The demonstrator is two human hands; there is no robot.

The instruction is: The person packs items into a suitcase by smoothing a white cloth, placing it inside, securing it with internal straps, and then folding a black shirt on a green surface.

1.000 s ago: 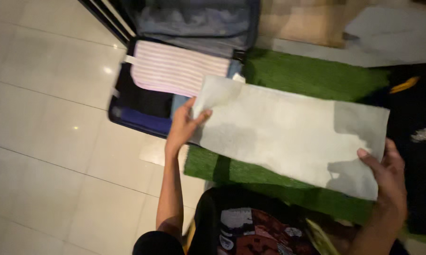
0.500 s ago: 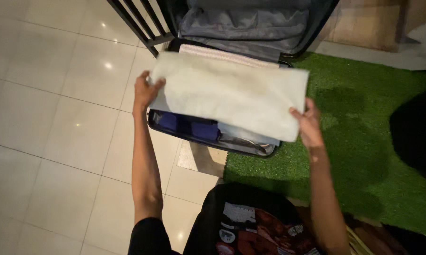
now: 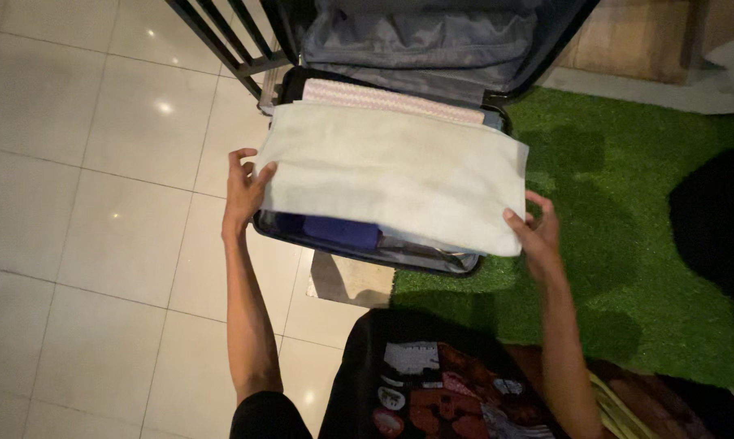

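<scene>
Held flat by both ends: left hand (image 3: pixel 242 191) pinching one short edge of the cloth (image 3: pixel 395 175), right hand (image 3: pixel 536 232) gripping the other, thumbs on top. Kept level over the open suitcase (image 3: pixel 367 244), just above the striped fabric (image 3: pixel 391 100), so folds stay put.

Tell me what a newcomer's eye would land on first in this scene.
First, the pale folded cloth, held flat at its two ends by the left hand and right hand over the open suitcase. Behind it, a pink striped fabric lies packed in the case, which sits partly on the green turf mat.
</scene>
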